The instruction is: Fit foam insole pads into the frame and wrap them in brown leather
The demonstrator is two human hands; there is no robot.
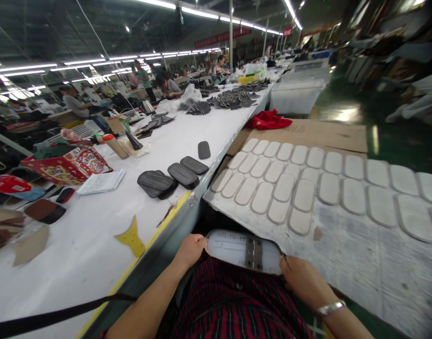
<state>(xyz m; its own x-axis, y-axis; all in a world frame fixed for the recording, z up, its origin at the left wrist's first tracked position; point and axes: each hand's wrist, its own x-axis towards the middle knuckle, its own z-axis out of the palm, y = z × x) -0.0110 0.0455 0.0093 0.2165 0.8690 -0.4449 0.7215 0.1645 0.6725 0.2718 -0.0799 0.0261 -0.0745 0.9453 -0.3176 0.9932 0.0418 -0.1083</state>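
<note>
A translucent white oval plate (pixel 228 248) with a dark rim and a dark metal hinge-like piece (pixel 253 253) lies across my lap. My left hand (pixel 192 249) pinches its left end, fingers closed on the rim. At the opposite end, my right hand (pixel 299 275) grips the rim too, with a silver bracelet on the wrist. Faint handwriting shows on the plate. Just beyond it, pale rounded pads (pixel 300 220) lie in rows on a grey board (pixel 346 249).
Stacks of black oval pieces (pixel 184 175) sit on the long white table (pixel 82 240), with a yellow template (pixel 132 238) near its edge. A red cloth (pixel 268 120) lies on cardboard (pixel 325 134). Other people work in the background.
</note>
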